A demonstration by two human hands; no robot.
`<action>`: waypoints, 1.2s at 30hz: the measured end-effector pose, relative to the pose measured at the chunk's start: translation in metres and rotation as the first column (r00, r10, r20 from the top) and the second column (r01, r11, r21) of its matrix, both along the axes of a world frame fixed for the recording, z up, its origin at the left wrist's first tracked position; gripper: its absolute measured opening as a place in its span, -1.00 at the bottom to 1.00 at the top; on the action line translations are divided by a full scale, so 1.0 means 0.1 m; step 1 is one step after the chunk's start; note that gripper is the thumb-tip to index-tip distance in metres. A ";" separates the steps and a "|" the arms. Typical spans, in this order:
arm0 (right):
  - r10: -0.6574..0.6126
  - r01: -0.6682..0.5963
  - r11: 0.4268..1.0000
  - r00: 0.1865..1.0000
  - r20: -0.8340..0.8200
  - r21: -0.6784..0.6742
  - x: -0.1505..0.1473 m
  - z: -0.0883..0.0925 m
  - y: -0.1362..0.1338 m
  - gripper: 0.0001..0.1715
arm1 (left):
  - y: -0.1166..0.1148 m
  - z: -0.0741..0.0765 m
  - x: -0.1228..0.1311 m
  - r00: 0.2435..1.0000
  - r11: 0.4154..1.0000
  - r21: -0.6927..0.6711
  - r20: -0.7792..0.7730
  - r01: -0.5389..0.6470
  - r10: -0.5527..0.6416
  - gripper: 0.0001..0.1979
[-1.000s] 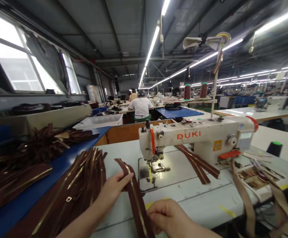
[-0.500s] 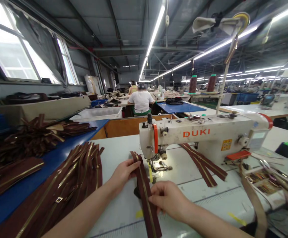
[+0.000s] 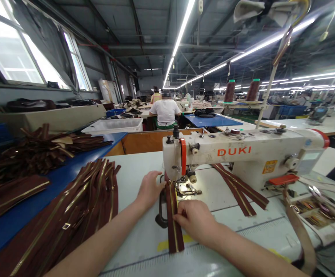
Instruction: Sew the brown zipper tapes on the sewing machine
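Brown zipper strip (image 3: pixel 173 227): in the head view it lies lengthwise on the pale sewing table (image 3: pixel 135 252), its far end at the presser foot of the sewing machine (image 3: pixel 205 148). The right hand (image 3: pixel 196 220), fingers curled, pinches its right edge. The left hand (image 3: pixel 150 190) is at the far end, fingertips by the left edge; whether they grip it, I cannot tell. At right, a white divided tray (image 3: pixel 330 235) holds small metallic pieces, with scissors (image 3: pixel 314 191) across it. Beyond the table stands a white bin (image 3: pixel 133 126), contents indistinct. Orange-red letters on the machine read "DUKI"; print on its yellow-orange label (image 3: pixel 269 167) is too small to read.
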State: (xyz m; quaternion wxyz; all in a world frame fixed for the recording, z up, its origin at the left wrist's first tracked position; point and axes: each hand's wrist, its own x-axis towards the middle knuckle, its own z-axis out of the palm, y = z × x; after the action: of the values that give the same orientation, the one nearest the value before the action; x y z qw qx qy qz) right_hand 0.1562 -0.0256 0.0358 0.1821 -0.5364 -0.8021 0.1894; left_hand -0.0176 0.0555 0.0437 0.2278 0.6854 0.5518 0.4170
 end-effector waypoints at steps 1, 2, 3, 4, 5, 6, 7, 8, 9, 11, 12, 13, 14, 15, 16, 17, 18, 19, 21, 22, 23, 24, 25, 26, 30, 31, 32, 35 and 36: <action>0.006 -0.006 1.000 1.000 0.001 -0.003 0.00 0.00 0.00 -0.83 | -0.07 -0.03 -0.01 0.999 0.999 0.036 -0.048 -0.004 0.005 -0.75; 0.011 -0.011 1.000 1.000 0.000 -0.004 0.01 0.00 0.00 -0.83 | -0.16 -0.05 -0.02 0.996 0.998 0.063 -0.094 0.012 -0.006 -0.74; 0.013 -0.013 1.000 1.000 -0.002 -0.006 0.01 0.00 0.00 -0.83 | -0.26 -0.08 -0.02 0.990 0.996 0.078 -0.137 0.046 -0.035 -0.73; 0.014 -0.014 1.000 1.000 -0.008 -0.007 0.01 0.00 0.00 -0.84 | -0.37 -0.11 -0.01 0.981 0.992 0.081 -0.179 0.091 -0.076 -0.73; 0.014 -0.014 1.000 1.000 -0.015 -0.006 0.02 0.01 0.00 -0.85 | -0.46 -0.14 -0.01 0.969 0.987 0.077 -0.214 0.140 -0.121 -0.72; 0.015 -0.015 1.000 1.000 -0.021 -0.005 0.02 0.01 -0.01 -0.85 | -0.55 -0.16 -0.01 0.957 0.981 0.068 -0.240 0.183 -0.162 -0.72; 0.017 -0.017 1.000 1.000 -0.025 -0.003 0.02 0.02 -0.01 -0.85 | -0.62 -0.19 0.00 0.943 0.974 0.060 -0.267 0.220 -0.196 -0.71; 0.019 -0.019 1.000 0.999 -0.026 -0.002 0.03 0.02 -0.01 -0.85 | -0.67 -0.21 -0.01 0.927 0.967 0.058 -0.305 0.247 -0.219 -0.69; 0.022 -0.022 1.000 0.999 -0.024 0.001 0.04 0.02 -0.01 -0.84 | -0.71 -0.24 -0.01 0.907 0.962 0.061 -0.355 0.266 -0.229 -0.67; 0.027 -0.027 1.000 0.999 -0.023 0.015 0.05 0.02 -0.01 -0.82 | -0.74 -0.28 -0.02 0.855 0.955 0.082 -0.472 0.283 -0.213 -0.65; 0.028 -0.027 0.999 0.999 -0.027 0.026 0.06 0.02 -0.02 -0.83 | -0.74 -0.30 -0.03 0.829 0.953 0.099 -0.525 0.285 -0.194 -0.64; 0.028 -0.027 0.999 0.999 -0.033 0.037 0.07 0.02 -0.01 -0.84 | -0.74 -0.31 -0.03 0.809 0.952 0.116 -0.562 0.284 -0.173 -0.64; 0.027 -0.025 0.999 0.999 -0.039 0.047 0.08 0.01 -0.01 -0.85 | -0.74 -0.32 -0.03 0.800 0.950 0.133 -0.579 0.281 -0.155 -0.64; 0.026 -0.023 0.998 0.999 -0.043 0.056 0.09 0.01 -0.01 -0.87 | -0.74 -0.33 -0.03 0.797 0.948 0.149 -0.587 0.281 -0.144 -0.64; 0.027 -0.024 0.998 0.999 -0.041 0.063 0.09 0.01 -0.01 -0.87 | -0.74 -0.33 -0.03 0.798 0.945 0.162 -0.587 0.283 -0.138 -0.65; 0.029 -0.026 0.997 0.999 -0.035 0.070 0.09 0.01 -0.01 -0.86 | -0.74 -0.32 -0.02 0.799 0.942 0.172 -0.585 0.289 -0.138 -0.65; 0.032 -0.030 0.997 0.999 -0.023 0.077 0.09 0.01 -0.01 -0.85 | -0.75 -0.31 -0.01 0.801 0.938 0.179 -0.581 0.297 -0.143 -0.66; 0.036 -0.036 0.996 0.999 -0.008 0.087 0.09 0.01 0.00 -0.83 | -0.76 -0.30 -0.01 0.802 0.934 0.184 -0.579 0.306 -0.149 -0.66; 0.045 -0.047 0.993 0.999 0.022 0.108 0.08 0.01 0.00 -0.81 | -0.79 -0.27 0.01 0.797 0.926 0.188 -0.582 0.328 -0.164 -0.67; 0.049 -0.053 0.992 0.998 0.034 0.117 0.08 0.01 0.01 -0.80 | -0.79 -0.25 0.01 0.793 0.923 0.188 -0.586 0.336 -0.170 -0.67; 0.056 -0.061 0.990 0.997 0.043 0.126 0.07 0.01 0.01 -0.79 | -0.80 -0.24 0.02 0.787 0.920 0.185 -0.591 0.344 -0.176 -0.67; 0.065 -0.071 0.988 0.997 0.048 0.135 0.07 0.00 0.01 -0.78 | -0.81 -0.23 0.02 0.784 0.919 0.183 -0.595 0.350 -0.180 -0.68; 0.074 -0.081 0.986 0.996 0.051 0.144 0.07 -0.01 0.01 -0.78 | -0.81 -0.23 0.02 0.780 0.917 0.180 -0.598 0.355 -0.184 -0.68; 0.083 -0.090 0.984 0.995 0.055 0.153 0.07 -0.02 0.01 -0.78 | -0.81 -0.22 0.02 0.778 0.917 0.180 -0.600 0.357 -0.186 -0.69; 0.105 -0.114 0.975 0.993 0.058 0.189 0.09 -0.07 0.01 -0.74 | -0.82 -0.21 0.03 0.766 0.914 0.186 -0.618 0.362 -0.177 -0.73; 0.113 -0.121 0.973 0.992 0.053 0.198 0.10 -0.08 0.00 -0.73 | -0.82 -0.21 0.03 0.762 0.912 0.189 -0.624 0.363 -0.173 -0.73; 0.122 -0.129 0.969 0.991 0.046 0.209 0.11 -0.09 0.00 -0.72 | -0.81 -0.21 0.03 0.759 0.911 0.193 -0.629 0.364 -0.169 -0.73; 0.161 -0.169 0.955 0.986 0.053 0.244 0.12 -0.11 -0.01 -0.71 | -0.81 -0.22 0.02 0.759 0.909 0.208 -0.633 0.361 -0.156 -0.73; 0.170 -0.183 0.950 0.983 0.072 0.252 0.12 -0.11 -0.01 -0.72 | -0.81 -0.22 0.02 0.762 0.910 0.209 -0.628 0.358 -0.156 -0.73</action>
State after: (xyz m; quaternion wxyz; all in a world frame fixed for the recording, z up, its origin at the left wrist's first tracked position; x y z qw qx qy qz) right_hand 0.1682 -0.0266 0.0244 0.2128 -0.4389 -0.8688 0.0857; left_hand -0.0153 -0.0256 0.0212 -0.0153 0.8787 0.4201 0.2262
